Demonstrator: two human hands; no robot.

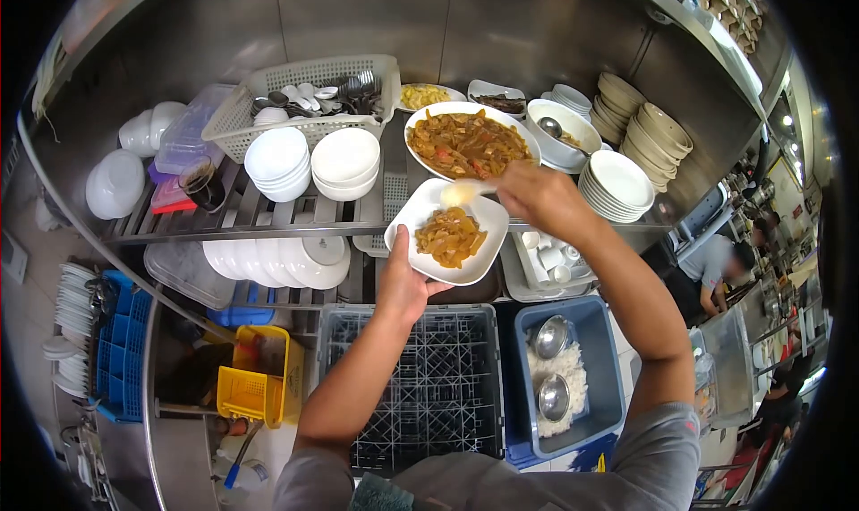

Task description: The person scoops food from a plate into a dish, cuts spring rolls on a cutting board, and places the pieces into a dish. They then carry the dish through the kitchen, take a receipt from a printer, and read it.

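Observation:
My left hand point(407, 283) holds the lower left side of a white square plate point(489, 214). A portion of brown stew with pieces point(450, 237) lies on that plate. Over the plate's upper edge, my right hand point(534, 195) grips a pale spoon point(462, 191), its bowl just above the food. Behind the plate, a large white oval dish point(413, 140) on the metal shelf holds more of the same stew. To its right stands a white bowl point(547, 110) with a metal ladle in it.
On the shelf are stacked white bowls point(277, 164), a cutlery basket point(234, 144), a glass of dark drink point(203, 189) and plate stacks point(617, 183). Below are a grey rack point(414, 310) and a blue tub of rice point(608, 359). A person point(711, 260) is at far right.

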